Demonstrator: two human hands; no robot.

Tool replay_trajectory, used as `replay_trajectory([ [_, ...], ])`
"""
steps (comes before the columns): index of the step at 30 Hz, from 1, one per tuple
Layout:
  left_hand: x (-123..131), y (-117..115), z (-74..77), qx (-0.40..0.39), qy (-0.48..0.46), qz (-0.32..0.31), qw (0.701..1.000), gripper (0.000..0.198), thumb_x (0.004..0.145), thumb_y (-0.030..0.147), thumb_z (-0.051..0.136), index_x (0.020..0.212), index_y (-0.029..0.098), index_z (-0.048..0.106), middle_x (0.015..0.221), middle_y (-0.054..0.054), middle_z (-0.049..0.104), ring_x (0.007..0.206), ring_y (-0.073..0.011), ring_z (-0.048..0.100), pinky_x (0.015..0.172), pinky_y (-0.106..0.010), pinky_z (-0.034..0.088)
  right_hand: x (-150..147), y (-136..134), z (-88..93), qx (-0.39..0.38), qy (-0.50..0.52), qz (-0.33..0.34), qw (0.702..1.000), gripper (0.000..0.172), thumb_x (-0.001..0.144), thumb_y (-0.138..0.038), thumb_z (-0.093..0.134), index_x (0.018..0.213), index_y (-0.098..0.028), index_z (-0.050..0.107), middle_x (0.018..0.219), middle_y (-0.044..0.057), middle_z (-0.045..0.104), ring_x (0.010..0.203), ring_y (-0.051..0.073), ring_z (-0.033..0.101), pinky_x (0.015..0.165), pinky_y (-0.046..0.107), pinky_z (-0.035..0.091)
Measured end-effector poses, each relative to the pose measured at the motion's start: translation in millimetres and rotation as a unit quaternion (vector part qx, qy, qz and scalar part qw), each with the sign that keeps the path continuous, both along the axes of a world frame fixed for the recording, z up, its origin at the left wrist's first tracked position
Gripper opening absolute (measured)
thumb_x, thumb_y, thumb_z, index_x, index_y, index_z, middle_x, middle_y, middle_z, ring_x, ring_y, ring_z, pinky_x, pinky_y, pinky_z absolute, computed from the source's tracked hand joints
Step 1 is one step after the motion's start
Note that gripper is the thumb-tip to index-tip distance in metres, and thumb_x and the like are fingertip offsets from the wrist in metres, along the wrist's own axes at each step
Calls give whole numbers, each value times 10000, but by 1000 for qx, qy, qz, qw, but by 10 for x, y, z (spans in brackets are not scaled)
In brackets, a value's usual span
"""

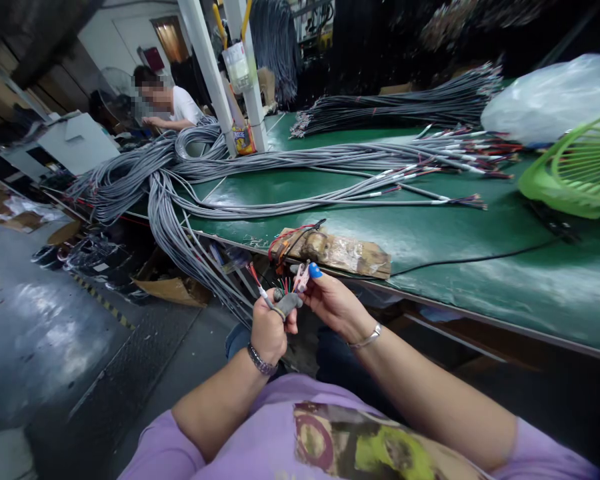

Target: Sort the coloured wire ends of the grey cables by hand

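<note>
My left hand [269, 328] is closed in a fist around the end of a grey cable [286, 303], whose thin coloured wires [258, 281] fan out above the fingers. My right hand [333, 301] pinches a small pink connector [301, 275] right beside those wire ends; a blue cot covers one fingertip. Both hands hover in front of the table edge, just below a worn brown jig board [347, 253] with red and black wires on it.
A green table [430, 233] carries long bundles of grey cables [280, 167] that spill over its left edge to the floor. A green plastic fan guard [580, 170] and a clear plastic bag [550, 97] lie at right. Another person [167, 103] works at the far left.
</note>
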State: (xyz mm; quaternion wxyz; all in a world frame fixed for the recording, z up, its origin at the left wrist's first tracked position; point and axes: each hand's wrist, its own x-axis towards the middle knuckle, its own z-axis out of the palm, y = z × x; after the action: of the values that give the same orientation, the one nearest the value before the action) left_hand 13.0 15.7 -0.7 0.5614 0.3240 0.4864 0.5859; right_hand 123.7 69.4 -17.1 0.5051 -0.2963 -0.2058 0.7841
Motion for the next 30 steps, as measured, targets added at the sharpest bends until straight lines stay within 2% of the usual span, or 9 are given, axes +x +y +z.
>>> replay_trajectory([
  [6, -3, -25, 10, -3, -4, 4, 1000, 247, 648, 342, 683, 611, 155, 525, 403, 59, 487, 296, -44, 370, 292, -154, 283, -5, -8, -21, 7, 10, 5, 1000, 299, 660, -448, 769, 733, -172, 677, 642, -9, 631, 604, 96, 547, 598, 228, 461],
  [13, -18, -67, 7, 10, -7, 3, 1000, 238, 654, 340, 690, 639, 148, 550, 417, 52, 503, 309, -45, 379, 297, -150, 293, 24, -31, -14, -25, 46, 62, 997, 353, 755, -536, 650, 785, -185, 658, 690, 3, 649, 618, 104, 580, 577, 223, 482],
  [19, -66, -115, -12, 18, -16, 11, 1000, 262, 661, 356, 699, 636, 153, 535, 420, 51, 508, 309, -44, 382, 299, -148, 285, 73, -105, -4, -9, 28, 113, 993, 399, 717, -576, 662, 788, -184, 654, 726, 7, 649, 622, 102, 580, 580, 225, 493],
  [22, -91, -127, -22, 21, -11, 15, 1000, 251, 670, 347, 697, 637, 150, 545, 420, 50, 510, 312, -44, 388, 299, -146, 283, 106, -183, -12, 18, -8, 148, 989, 360, 684, -504, 728, 804, -170, 663, 732, 14, 649, 620, 101, 575, 581, 223, 487],
  [25, -98, -106, 0, 24, -7, 30, 999, 249, 671, 349, 700, 639, 150, 553, 422, 50, 512, 317, -47, 401, 301, -145, 288, 131, -183, -22, 10, -30, 136, 990, 341, 699, -487, 720, 790, -163, 665, 728, 19, 647, 618, 102, 571, 585, 226, 490],
  [28, -81, -61, 53, 39, -4, 43, 998, 245, 671, 348, 703, 651, 148, 563, 438, 49, 522, 324, -47, 413, 306, -145, 302, 128, -83, -1, -11, -30, 107, 994, 381, 745, -549, 643, 788, -171, 664, 729, 21, 641, 611, 102, 559, 576, 228, 488],
  [30, -61, -27, 80, 46, 1, 45, 998, 236, 672, 337, 704, 656, 147, 565, 443, 50, 523, 328, -46, 418, 310, -145, 310, 105, -13, 26, 2, -39, 95, 995, 369, 743, -545, 646, 790, -179, 656, 701, 10, 623, 593, 99, 540, 566, 228, 476],
])
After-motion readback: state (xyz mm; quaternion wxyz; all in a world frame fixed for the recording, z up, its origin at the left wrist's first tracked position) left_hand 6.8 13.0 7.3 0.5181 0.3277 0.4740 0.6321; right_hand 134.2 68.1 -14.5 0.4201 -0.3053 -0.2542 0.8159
